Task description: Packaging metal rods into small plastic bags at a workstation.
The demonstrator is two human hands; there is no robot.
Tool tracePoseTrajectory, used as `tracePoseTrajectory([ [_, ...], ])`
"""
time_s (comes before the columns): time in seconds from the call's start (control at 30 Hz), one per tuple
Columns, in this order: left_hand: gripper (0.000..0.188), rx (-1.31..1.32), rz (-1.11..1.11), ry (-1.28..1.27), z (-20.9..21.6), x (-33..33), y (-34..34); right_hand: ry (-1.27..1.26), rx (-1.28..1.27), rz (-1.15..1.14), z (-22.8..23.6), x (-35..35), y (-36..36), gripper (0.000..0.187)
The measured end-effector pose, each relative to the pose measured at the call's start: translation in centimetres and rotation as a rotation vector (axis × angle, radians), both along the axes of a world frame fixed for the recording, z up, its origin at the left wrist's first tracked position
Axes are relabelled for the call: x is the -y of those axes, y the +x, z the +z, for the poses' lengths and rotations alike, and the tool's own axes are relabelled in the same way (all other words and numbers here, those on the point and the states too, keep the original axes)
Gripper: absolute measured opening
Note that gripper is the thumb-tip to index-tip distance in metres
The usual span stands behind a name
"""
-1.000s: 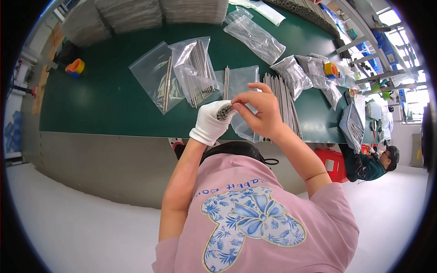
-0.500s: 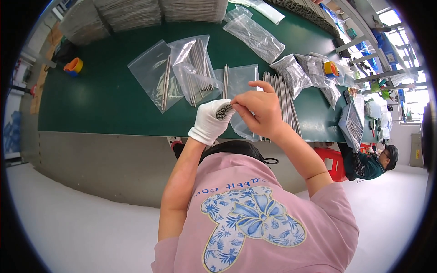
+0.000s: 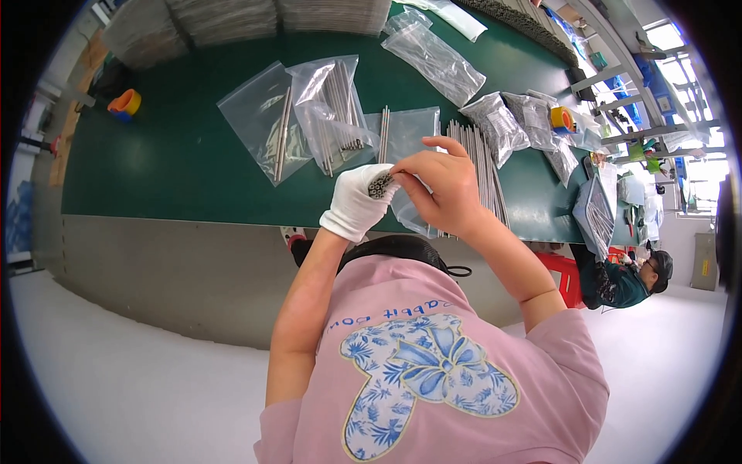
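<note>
My left hand [image 3: 355,203], in a white glove, is wrapped round a bundle of thin metal tubes [image 3: 379,185], their hollow ends showing at the top of the fist. At the bundle's right edge, the bare thumb and forefinger of my right hand [image 3: 439,185] pinch a tube end, mostly hidden by the fingertips. Beyond the hands, a few loose rods [image 3: 384,135] lie on a flat clear bag [image 3: 413,131]. To the right, a row of long metal rods [image 3: 481,166] rests on the green table [image 3: 178,174], partly behind my right hand.
Clear bags [image 3: 267,116] with rods lie left of centre. Silvery filled bags [image 3: 495,127] and an orange-yellow tape roll [image 3: 563,119] sit at right; another tape roll [image 3: 124,104] is at far left. A blue tray [image 3: 593,213] holds rods. A person [image 3: 630,282] sits near a red stool [image 3: 563,274].
Both hands keep nearly the same pose at the bundle. The left fist has tilted and risen slightly; the view has shifted a little.
</note>
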State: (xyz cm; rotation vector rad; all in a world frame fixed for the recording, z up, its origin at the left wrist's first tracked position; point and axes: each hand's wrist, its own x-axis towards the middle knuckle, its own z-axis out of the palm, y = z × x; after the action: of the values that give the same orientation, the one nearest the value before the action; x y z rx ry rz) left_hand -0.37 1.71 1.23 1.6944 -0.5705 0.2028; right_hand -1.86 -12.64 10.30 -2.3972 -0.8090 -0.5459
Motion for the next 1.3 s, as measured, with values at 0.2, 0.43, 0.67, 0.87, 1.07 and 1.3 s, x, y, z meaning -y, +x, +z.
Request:
tracePoseTrajectory([
  [0.2,0.017,-0.019,0.001,-0.026,0.0,-0.1,0.0,0.043,0.077,0.032,-0.3,0.0,0.0,0.009],
  [0.43,0.016,-0.015,0.004,0.009,-0.4,0.1,0.4,0.063,0.015,0.01,0.1,-0.1,0.4,0.009],
  [0.67,0.017,0.005,0.007,0.024,-0.3,0.1,0.3,0.064,-0.023,0.028,-0.5,0.6,0.3,0.008],
  [0.87,0.018,0.016,0.014,0.022,-0.3,0.0,0.2,0.022,0.012,0.033,-0.1,0.3,0.3,0.009],
  [1.07,0.019,0.036,0.02,0.038,-0.5,0.1,0.4,0.001,0.085,0.047,-0.4,0.1,0.5,0.009],
  [1.3,0.019,-0.001,-0.004,0.032,-0.7,0.0,0.3,-0.017,0.116,0.039,-0.2,-0.2,0.2,0.009],
])
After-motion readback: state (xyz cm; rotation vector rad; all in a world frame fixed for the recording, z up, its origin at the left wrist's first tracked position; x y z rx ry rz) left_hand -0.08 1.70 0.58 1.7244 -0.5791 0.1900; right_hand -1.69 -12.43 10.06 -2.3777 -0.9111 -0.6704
